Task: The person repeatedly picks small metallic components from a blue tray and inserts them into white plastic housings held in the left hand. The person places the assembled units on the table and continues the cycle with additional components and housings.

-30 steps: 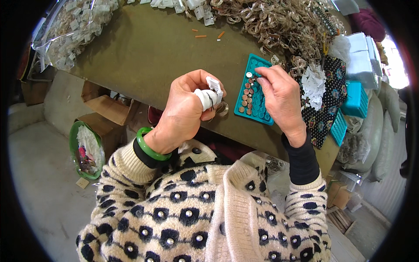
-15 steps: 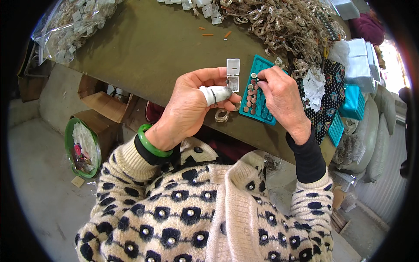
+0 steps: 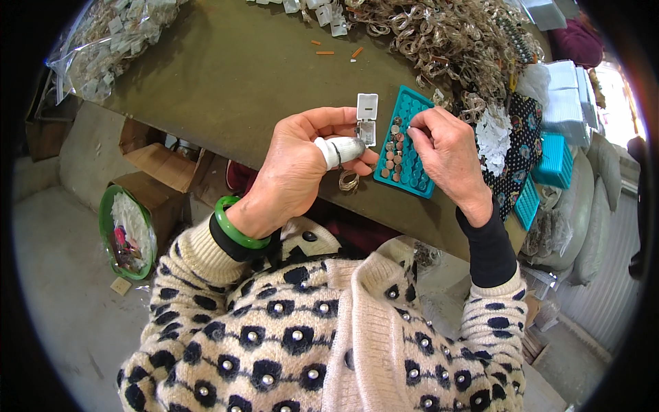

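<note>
My left hand (image 3: 292, 161), its thumb wrapped in white with a dark band, grips a small white plastic battery box (image 3: 368, 130). The box's lid is flipped up, away from me. To the right lies a teal tray (image 3: 420, 185) with rows of round pockets. Small coin-like button cells (image 3: 390, 155) fill part of its left side. My right hand (image 3: 446, 151) is over the tray's right part, thumb and forefinger pinched together. A small pale speck shows at those fingertips, too small to name. A coiled clear wire (image 3: 349, 180) rests beneath my left hand at the table edge.
Tangled clear wire coils (image 3: 439, 41) are heaped at the back right, and a bag of white boxes (image 3: 117, 48) at the back left. Stacked teal trays (image 3: 553, 161) stand at the right. On the floor at left is a green basket (image 3: 104, 220). Orange bits (image 3: 325, 53) dot the table (image 3: 226, 75).
My right hand has shifted slightly right, away from the filled pockets, still pinched. My left hand keeps the white box in nearly the same place.
</note>
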### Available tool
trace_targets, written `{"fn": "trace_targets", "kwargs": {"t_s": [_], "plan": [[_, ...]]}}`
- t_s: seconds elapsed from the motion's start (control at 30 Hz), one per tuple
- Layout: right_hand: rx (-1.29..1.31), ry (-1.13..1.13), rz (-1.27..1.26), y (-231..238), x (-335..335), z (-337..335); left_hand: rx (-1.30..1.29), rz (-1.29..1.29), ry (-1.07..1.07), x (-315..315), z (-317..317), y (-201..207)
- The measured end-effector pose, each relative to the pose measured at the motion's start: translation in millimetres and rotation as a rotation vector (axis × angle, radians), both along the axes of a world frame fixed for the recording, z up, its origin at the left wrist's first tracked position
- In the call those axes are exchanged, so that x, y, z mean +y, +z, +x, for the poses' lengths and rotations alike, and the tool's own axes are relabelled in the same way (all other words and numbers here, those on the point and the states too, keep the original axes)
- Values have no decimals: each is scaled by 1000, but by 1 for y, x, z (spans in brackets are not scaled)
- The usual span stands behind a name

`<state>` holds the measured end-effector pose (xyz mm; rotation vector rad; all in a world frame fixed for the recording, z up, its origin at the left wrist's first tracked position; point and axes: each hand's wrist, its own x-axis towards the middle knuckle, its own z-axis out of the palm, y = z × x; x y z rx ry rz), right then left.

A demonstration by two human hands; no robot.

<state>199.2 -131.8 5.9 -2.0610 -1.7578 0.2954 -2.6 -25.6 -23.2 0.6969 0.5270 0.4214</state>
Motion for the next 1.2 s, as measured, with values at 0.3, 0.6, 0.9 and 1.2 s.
{"fn": "trace_targets", "kwargs": {"t_s": [0.3,0.6,0.9,1.2], "plan": [[324,-180,29,5,-6,4,-15,-25,7,-1,-1,0],[202,-86,102,-4,1,-1,53,16,75,-7,3,-2],[42,16,134,-12,3,1,60,11,72,-9,2,3],[-70,-25,29,-5,9,-2,10,6,-2,-7,-3,3]]}}
